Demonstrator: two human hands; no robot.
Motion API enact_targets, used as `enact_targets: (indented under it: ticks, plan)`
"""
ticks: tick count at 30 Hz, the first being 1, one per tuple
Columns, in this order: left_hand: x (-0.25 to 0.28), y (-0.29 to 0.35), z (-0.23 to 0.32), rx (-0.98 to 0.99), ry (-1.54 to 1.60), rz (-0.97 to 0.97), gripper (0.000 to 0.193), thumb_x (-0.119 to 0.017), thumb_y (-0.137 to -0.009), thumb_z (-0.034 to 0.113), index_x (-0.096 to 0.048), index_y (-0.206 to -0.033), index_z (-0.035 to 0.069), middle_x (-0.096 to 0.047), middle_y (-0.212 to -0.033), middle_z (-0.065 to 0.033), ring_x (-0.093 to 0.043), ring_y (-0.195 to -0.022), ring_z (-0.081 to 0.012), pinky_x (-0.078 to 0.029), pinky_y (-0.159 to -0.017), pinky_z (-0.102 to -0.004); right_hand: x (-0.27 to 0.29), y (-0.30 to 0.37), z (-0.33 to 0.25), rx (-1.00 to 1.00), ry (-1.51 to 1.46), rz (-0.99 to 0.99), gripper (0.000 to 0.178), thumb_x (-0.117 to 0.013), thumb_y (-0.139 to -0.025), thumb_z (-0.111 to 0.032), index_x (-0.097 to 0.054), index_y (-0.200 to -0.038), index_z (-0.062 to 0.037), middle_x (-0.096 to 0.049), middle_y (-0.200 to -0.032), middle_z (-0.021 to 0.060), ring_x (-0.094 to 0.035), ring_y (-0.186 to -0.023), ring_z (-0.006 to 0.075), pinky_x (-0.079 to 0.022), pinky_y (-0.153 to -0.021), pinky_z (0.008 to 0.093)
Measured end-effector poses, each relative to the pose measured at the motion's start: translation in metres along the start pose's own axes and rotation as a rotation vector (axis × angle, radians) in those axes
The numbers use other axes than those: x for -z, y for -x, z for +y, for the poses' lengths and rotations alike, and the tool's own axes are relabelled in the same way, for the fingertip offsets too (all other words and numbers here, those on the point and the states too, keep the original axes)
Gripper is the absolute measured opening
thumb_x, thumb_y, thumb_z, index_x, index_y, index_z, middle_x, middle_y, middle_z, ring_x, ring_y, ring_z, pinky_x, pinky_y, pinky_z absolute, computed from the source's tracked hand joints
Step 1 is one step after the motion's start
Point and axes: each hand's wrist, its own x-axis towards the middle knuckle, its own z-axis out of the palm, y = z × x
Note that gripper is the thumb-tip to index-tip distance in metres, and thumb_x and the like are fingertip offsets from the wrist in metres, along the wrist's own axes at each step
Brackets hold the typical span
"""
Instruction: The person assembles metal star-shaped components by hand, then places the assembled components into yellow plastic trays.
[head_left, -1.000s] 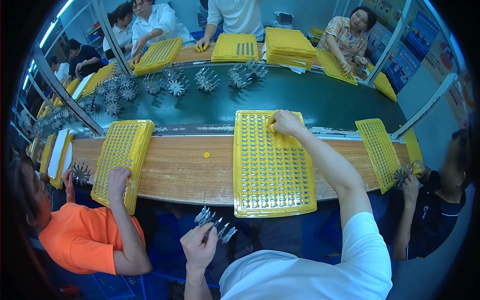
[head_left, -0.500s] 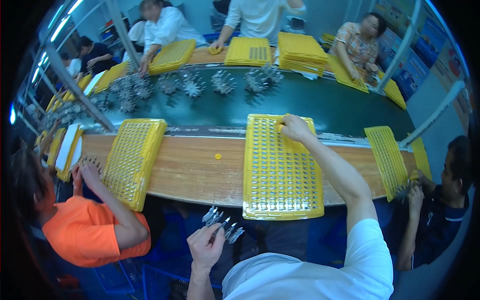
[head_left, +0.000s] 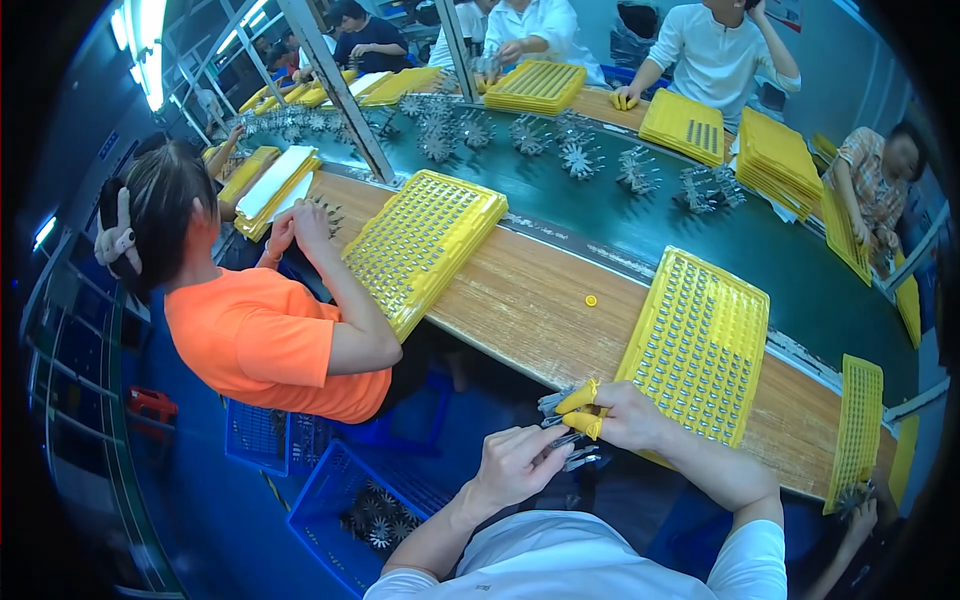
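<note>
Low in front of me, off the near table edge, my left hand (head_left: 515,467) is closed on a grey spoked metal cluster (head_left: 583,458) with small prongs around it. My right hand (head_left: 640,418), wearing yellow finger covers (head_left: 582,410) on its fingertips, is closed at the same cluster. Fingers hide the cluster's middle, so I cannot tell exactly which prong the right fingers grip. Just beyond the right hand lies a yellow tray (head_left: 690,345) with rows of small silver pieces. Some slots toward its far right side hold none.
A small yellow ring (head_left: 590,300) lies on the wooden table (head_left: 530,305). A green conveyor (head_left: 610,215) carries more spoked clusters (head_left: 580,160). At left, a person in orange (head_left: 265,330) works beside another tray (head_left: 430,245). Blue crates (head_left: 320,500) stand below; one contains clusters. Other people sit across.
My right hand has come back from the tray's far side to the cluster in my left hand. The view has turned left, showing more of the neighbour and crates.
</note>
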Motion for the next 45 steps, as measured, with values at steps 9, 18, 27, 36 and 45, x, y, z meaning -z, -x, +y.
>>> enact_targets:
  ticks: [9, 18, 27, 36, 45]
  plan:
    - [-0.001, -0.002, -0.004, 0.113, 0.069, 0.052, 0.015, -0.080, -0.083, 0.004, -0.074, -0.097, 0.000, -0.064, -0.065, -0.0055, -0.062, -0.052, -0.0135, -0.046, -0.048, -0.0260, -0.005, 0.010, -0.008, 0.132, -0.012, 0.041, 0.019, -0.071, -0.093, -0.016, -0.073, -0.109, -0.0055, -0.069, -0.082, 0.0150, -0.070, -0.076, 0.0334, -0.054, -0.066, 0.0419]
    - [-0.012, -0.004, -0.009, -0.083, -0.126, -0.031, 0.008, -0.078, -0.077, 0.007, -0.076, -0.084, 0.005, -0.064, -0.063, -0.0051, -0.062, -0.052, -0.0201, -0.049, -0.051, -0.0313, 0.009, 0.019, -0.010, 0.156, 0.562, -0.178, 0.011, -0.070, -0.080, -0.014, -0.067, -0.082, -0.0030, -0.066, -0.074, 0.0148, -0.068, -0.073, 0.0344, -0.052, -0.063, 0.0486]
    - [-0.001, -0.001, -0.019, 0.049, -0.123, -0.024, 0.007, -0.078, -0.077, 0.003, -0.075, -0.083, 0.005, -0.062, -0.061, -0.0075, -0.060, -0.052, -0.0218, -0.046, -0.050, -0.0326, 0.105, 0.018, 0.052, -0.204, 0.738, 0.201, 0.019, -0.070, -0.086, -0.025, -0.079, -0.093, -0.0096, -0.071, -0.085, 0.0151, -0.070, -0.082, 0.0345, -0.055, -0.071, 0.0474]
    - [-0.014, 0.006, -0.022, 0.063, -0.060, -0.077, 0.008, -0.076, -0.077, -0.001, -0.074, -0.085, -0.001, -0.061, -0.061, -0.0090, -0.059, -0.051, -0.0196, -0.044, -0.049, -0.0302, 0.233, 0.039, 0.151, -0.716, 0.778, 0.446, 0.027, -0.067, -0.078, -0.018, -0.081, -0.100, -0.0137, -0.076, -0.098, 0.0182, -0.072, -0.096, 0.0367, -0.056, -0.085, 0.0459]
    - [-0.014, 0.004, -0.028, 0.098, -0.079, -0.059, 0.010, -0.077, -0.075, 0.001, -0.075, -0.085, 0.003, -0.061, -0.060, -0.0067, -0.058, -0.050, -0.0215, -0.044, -0.049, -0.0324, 0.230, 0.018, 0.148, -0.874, 0.801, 0.344, 0.027, -0.066, -0.077, -0.016, -0.080, -0.099, -0.0107, -0.076, -0.102, 0.0185, -0.072, -0.100, 0.0376, -0.056, -0.089, 0.0465]
